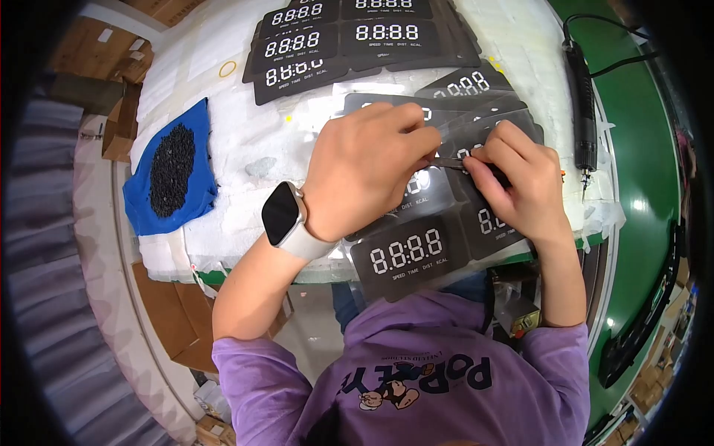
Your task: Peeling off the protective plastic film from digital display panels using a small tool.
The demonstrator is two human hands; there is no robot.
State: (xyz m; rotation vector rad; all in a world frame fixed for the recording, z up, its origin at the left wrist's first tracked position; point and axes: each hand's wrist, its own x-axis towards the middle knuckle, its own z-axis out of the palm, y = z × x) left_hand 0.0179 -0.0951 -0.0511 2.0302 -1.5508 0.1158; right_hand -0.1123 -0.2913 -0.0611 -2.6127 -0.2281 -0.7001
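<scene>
- display panels (pixel 454 141), dark with white segment digits, are spread in a loose fan on the white foam pad (pixel 245 149), right under both hands.
- head view, left hand (pixel 364 167): laid palm-down over the fanned panels, fingers curled, thumb and forefinger pressed together on the edge of a clear film (pixel 446 132) lying over one panel. a smartwatch (pixel 286 215) with a pale band is worn on that wrist.
- head view, right hand (pixel 517 182): fingers bunched and pinched on a thin dark tool (pixel 450 160) whose tip is pointed toward the left hand's fingertips; what kind of tool it is cannot be told.
- one more panel (pixel 409 254) is seen at the near edge of the pad, just below the hands, digits facing up.
- stacked panels (pixel 342 33) are laid in rows at the far end of the pad, well apart from the hands.
- a blue cloth (pixel 145 197) with a heap of small black parts (pixel 171 169) is placed on the left of the pad.
- a yellow ring (pixel 227 69) is seen far left on the pad.
- a black electric screwdriver (pixel 584 104) with its cable is laid along the right edge, beside the green surface (pixel 639 149).
</scene>
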